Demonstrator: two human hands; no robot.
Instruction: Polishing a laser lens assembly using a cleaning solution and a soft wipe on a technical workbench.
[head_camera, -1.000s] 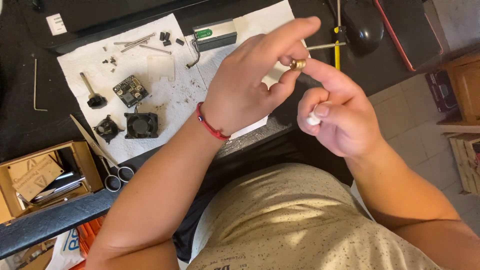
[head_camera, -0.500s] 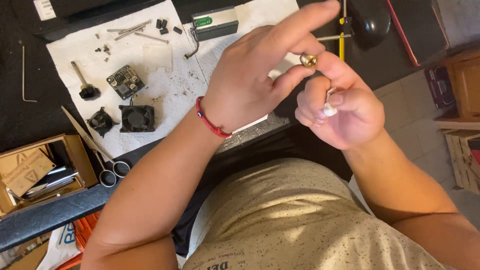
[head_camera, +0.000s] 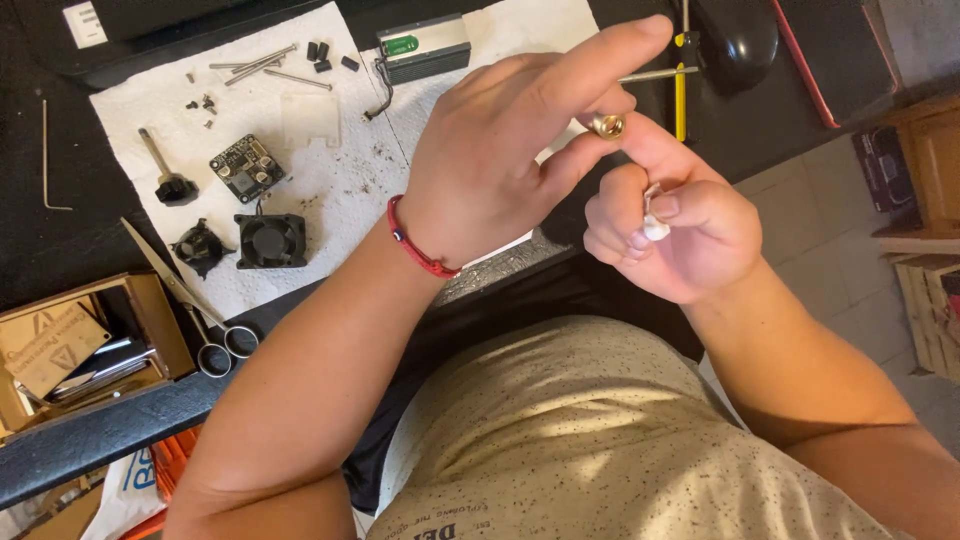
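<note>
Where both hands' fingers (head_camera: 560, 165) meet, a small brass fitting (head_camera: 607, 125) gleams.

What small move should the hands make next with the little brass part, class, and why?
Probably bring the white wad in the right hand up to the brass part, since the left hand pinches that part just above it, ready for wiping.

Below your fingers (head_camera: 560, 150) the white paper towel (head_camera: 330, 190) is crowded: small black fan (head_camera: 268, 240), circuit board (head_camera: 242, 170), metal rods (head_camera: 255, 65). Beyond your fingertips a yellow-handled tool (head_camera: 680, 95) blocks the way; rightward lies open floor (head_camera: 830, 220).
</note>
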